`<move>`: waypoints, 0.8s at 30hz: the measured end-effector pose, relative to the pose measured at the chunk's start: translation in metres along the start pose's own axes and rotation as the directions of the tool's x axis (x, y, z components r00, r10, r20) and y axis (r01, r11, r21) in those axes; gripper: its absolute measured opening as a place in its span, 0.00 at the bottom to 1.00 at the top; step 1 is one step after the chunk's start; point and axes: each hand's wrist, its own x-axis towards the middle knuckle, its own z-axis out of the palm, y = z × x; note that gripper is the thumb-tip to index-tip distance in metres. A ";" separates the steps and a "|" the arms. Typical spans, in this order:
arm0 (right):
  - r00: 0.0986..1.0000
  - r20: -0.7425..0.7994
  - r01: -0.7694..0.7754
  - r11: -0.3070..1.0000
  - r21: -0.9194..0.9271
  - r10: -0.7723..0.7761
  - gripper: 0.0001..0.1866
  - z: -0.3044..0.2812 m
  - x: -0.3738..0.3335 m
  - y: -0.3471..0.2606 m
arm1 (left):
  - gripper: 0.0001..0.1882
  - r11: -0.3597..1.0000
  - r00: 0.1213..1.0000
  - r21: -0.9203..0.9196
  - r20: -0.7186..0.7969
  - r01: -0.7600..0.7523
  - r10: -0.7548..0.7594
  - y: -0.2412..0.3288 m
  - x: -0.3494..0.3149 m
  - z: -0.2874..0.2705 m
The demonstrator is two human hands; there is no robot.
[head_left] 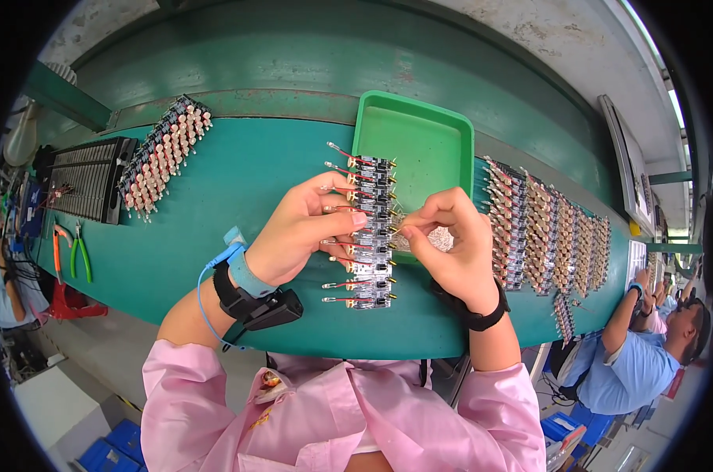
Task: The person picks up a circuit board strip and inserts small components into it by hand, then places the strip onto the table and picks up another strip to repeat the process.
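Observation:
A long strip of small black and clear modules (372, 271), with short red wires sticking out on its left side, stands upright in the picture above the green mat. My left hand (305, 228) grips it around its middle, the thumb lying across the front. At the strip's right side, my right hand (455, 244) pinches thumb and forefinger together by the brass-coloured pins. Something thin and pale seems to be between those fingertips, too small to name. Beneath the right hand, a heap of small silvery parts (439, 237) lies in a green tray (415, 134), partly hidden.
Rows of similar strips (541, 228) lie at the right, a smaller piece (563, 316) in front. More strips (166, 156) and a dark ribbed rack (85, 177) are at the left, beside green-handled pliers (81, 256) and an orange-handled tool (60, 248). A person in blue (628, 362) sits at right.

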 end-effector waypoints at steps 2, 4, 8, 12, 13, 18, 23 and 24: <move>1.000 0.021 0.021 1.000 0.000 -0.021 0.13 0.000 0.001 0.000 | 0.11 1.000 1.000 0.002 -0.005 0.011 -0.011 0.000 -0.001 0.001; 0.999 0.015 0.031 0.999 -0.010 -0.030 0.13 -0.002 0.001 0.001 | 0.11 1.000 1.000 0.008 0.010 0.018 -0.018 0.000 0.001 0.003; 0.999 -0.029 0.029 0.998 -0.056 -0.031 0.13 -0.005 0.000 0.000 | 0.13 0.999 0.999 0.039 0.025 0.033 -0.034 0.002 0.001 0.008; 0.997 -0.046 0.062 0.997 0.044 -0.060 0.11 -0.005 0.000 0.007 | 0.17 0.997 0.998 0.079 -0.068 -0.010 0.015 0.001 0.000 0.013; 0.999 -0.037 0.007 0.995 0.097 -0.003 0.10 -0.005 0.001 0.006 | 0.18 0.995 0.996 0.094 -0.084 -0.016 0.024 0.002 0.000 0.015; 0.997 -0.071 0.004 0.996 -0.087 -0.010 0.08 -0.002 0.000 0.011 | 0.18 0.995 0.994 0.078 -0.079 -0.065 0.071 0.001 -0.004 0.004; 0.997 0.005 0.065 0.777 -0.625 -0.080 0.09 0.000 -0.009 0.028 | 0.17 0.990 0.975 0.082 -0.183 -0.116 0.129 0.000 0.003 0.015; 0.998 0.027 0.058 0.777 -0.627 -0.053 0.10 0.001 -0.009 0.029 | 0.17 0.989 0.967 0.092 -0.215 -0.119 0.136 0.000 0.004 0.016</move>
